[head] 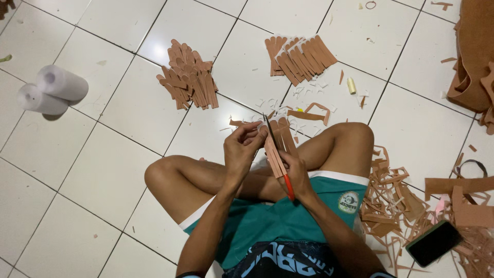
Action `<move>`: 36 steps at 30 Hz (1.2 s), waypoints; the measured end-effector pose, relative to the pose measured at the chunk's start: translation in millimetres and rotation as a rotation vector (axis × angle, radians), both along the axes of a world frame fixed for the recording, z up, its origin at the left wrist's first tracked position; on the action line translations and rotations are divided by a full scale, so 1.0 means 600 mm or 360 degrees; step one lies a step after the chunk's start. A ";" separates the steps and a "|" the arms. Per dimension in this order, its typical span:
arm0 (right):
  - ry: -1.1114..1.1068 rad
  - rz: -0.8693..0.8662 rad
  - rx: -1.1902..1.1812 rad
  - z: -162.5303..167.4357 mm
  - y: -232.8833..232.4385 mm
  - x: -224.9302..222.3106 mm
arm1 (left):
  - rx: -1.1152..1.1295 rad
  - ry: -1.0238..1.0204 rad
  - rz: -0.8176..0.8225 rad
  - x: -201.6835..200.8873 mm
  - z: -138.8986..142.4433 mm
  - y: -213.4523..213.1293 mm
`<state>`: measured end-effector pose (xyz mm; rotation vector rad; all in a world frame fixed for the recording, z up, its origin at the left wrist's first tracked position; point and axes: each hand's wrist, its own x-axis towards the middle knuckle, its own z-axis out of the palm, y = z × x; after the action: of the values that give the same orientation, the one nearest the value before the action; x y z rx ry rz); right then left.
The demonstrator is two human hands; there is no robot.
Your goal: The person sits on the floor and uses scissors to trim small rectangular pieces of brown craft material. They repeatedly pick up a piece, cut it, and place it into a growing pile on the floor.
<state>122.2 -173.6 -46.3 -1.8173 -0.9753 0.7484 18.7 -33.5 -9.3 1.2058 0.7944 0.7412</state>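
I sit cross-legged on a white tiled floor [103, 170]. My left hand [242, 146] pinches the top of a bundle of tan leather strips [278, 144] held over my lap. My right hand [294, 172] grips red-handled scissors [280, 164], whose dark blades point up along the strips toward my left fingers. The strips hang between both hands, partly hidden by my fingers.
Two piles of cut tan pieces lie ahead, one at the left [188, 77] and one at the right [298, 56]. Two white paper rolls [51, 90] sit far left. Leather offcuts [391, 206], a dark phone [433, 242], a folded leather sheet [476, 56] and a small yellow thread spool [351, 85] lie at the right.
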 end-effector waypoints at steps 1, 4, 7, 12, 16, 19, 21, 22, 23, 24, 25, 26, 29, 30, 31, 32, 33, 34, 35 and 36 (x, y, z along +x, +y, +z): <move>0.0010 0.0012 0.0061 0.002 0.000 0.000 | -0.0037 -0.0014 -0.0010 -0.001 0.001 -0.002; 0.0044 0.0028 0.0178 -0.006 -0.004 0.002 | -0.0106 -0.0012 -0.0058 -0.004 0.002 -0.003; 0.0091 0.0008 0.0139 -0.025 -0.012 0.006 | -0.0120 -0.0017 -0.0097 -0.009 0.000 -0.001; 0.0104 -0.0077 -0.0133 -0.047 -0.024 0.009 | -0.0043 0.0044 -0.0128 -0.014 -0.005 0.006; 0.0243 -0.0107 -0.0165 -0.035 -0.020 0.006 | -0.0041 0.0138 -0.0114 -0.021 -0.004 0.010; 0.0124 0.0032 0.0058 -0.013 -0.012 0.012 | -0.0056 0.0114 -0.0087 -0.025 -0.002 0.006; 0.0158 0.0072 0.0007 0.002 -0.011 0.012 | -0.0062 0.0085 -0.0094 -0.026 0.000 -0.002; 0.0166 0.0075 0.0001 0.008 -0.008 0.011 | -0.0035 0.0086 -0.0101 -0.025 0.001 -0.003; 0.0173 0.0081 -0.0007 0.013 -0.006 0.010 | -0.0010 0.0086 -0.0107 -0.026 0.002 -0.006; 0.0181 0.0085 -0.0014 0.017 -0.005 0.011 | -0.0006 0.0077 -0.0114 -0.025 0.003 -0.008; 0.0143 0.0091 0.0005 0.020 -0.003 0.011 | -0.0002 0.0068 -0.0120 -0.024 0.005 -0.010; 0.0105 0.0100 0.0022 0.022 -0.002 0.012 | 0.0000 0.0059 -0.0123 -0.024 0.007 -0.011; 0.0003 0.0094 0.0023 0.025 -0.001 0.012 | 0.0024 0.0108 -0.0179 -0.025 0.011 -0.012; -0.0027 0.0086 0.0015 0.025 -0.002 0.012 | 0.0006 0.0093 -0.0192 -0.024 0.012 -0.012; -0.0008 0.0072 0.0020 0.025 -0.002 0.012 | -0.0012 0.0078 -0.0207 -0.025 0.013 -0.013; 0.0009 0.0059 0.0028 0.025 -0.003 0.012 | -0.0026 0.0061 -0.0222 -0.025 0.013 -0.014; 0.0026 0.0048 0.0036 0.025 -0.004 0.012 | -0.0023 0.0071 -0.0252 -0.026 0.012 -0.011; 0.0036 0.0062 0.0084 0.025 -0.006 0.012 | -0.0022 0.0082 -0.0281 -0.028 0.011 -0.009; 0.0047 0.0076 0.0133 0.026 -0.008 0.011 | -0.0020 0.0093 -0.0309 -0.031 0.009 -0.005; 0.0058 0.0089 0.0181 0.026 -0.011 0.011 | -0.0050 0.0114 -0.0340 -0.034 0.005 0.000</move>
<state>129.0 -179.9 -30.7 -1.6788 -1.0278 0.7425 -1.5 -33.5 -6.2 1.2717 0.7198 0.5113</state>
